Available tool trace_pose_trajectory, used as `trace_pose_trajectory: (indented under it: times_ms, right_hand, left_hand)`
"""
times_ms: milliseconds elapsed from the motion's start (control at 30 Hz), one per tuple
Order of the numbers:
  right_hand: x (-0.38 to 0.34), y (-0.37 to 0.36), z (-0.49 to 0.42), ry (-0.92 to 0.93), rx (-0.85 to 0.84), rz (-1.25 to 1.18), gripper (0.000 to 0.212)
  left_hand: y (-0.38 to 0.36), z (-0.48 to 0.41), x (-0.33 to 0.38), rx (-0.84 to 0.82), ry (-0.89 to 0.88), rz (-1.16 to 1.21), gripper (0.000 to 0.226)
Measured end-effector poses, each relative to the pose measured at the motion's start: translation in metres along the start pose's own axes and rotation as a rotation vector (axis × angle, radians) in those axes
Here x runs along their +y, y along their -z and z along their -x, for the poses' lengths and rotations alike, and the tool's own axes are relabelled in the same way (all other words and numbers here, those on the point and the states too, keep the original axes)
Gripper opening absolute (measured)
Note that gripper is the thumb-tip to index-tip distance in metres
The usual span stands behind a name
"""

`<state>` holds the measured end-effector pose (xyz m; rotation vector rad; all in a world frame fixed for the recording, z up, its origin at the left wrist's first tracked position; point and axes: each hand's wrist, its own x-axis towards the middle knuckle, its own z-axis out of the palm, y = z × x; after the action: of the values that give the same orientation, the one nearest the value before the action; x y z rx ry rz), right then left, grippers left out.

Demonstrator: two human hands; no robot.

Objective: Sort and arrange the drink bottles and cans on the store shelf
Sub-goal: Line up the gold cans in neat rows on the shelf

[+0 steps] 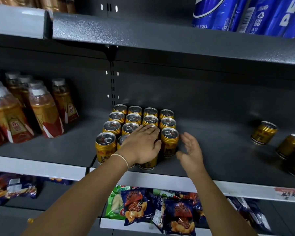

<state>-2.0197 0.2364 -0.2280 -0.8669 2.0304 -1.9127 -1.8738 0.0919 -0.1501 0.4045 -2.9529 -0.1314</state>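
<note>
Several gold cans [134,119] stand packed in neat rows on the middle of the dark grey shelf [211,154]. My left hand [141,144] lies flat with straight fingers on top of the front cans in the block. My right hand [191,149] is open, palm facing left, just right of the front right can [169,143] and not touching it. Two more gold cans [264,132] [292,153] stand apart at the far right of the same shelf.
Brown tea bottles [43,111] with grey caps fill the shelf's left part. Blue cola cans [242,12] stand on the shelf above. Snack bags [160,210] lie on the shelf below. Bare shelf stretches between the can block and the two loose cans.
</note>
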Motion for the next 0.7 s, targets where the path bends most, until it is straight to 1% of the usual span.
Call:
trace_pose_trajectory:
  times_ms: [167, 333, 567, 700]
  right_hand:
    - [-0.006, -0.007, 0.003, 0.043, -0.090, 0.126, 0.069]
    - [-0.012, -0.010, 0.007, 0.088, -0.042, 0.246, 0.057]
    - [-0.013, -0.011, 0.007, 0.077, -0.041, 0.281, 0.057]
    - [-0.015, -0.008, 0.003, 0.016, -0.078, 0.255, 0.065]
  left_hand:
    - [0.001, 0.000, 0.002, -0.005, -0.003, -0.004, 0.061]
    - [0.003, 0.002, 0.002, -0.010, -0.005, -0.012, 0.061]
    - [0.007, 0.003, 0.006, -0.034, 0.004, -0.011, 0.061]
    - [0.018, 0.004, 0.011, -0.064, 0.030, -0.002, 0.060]
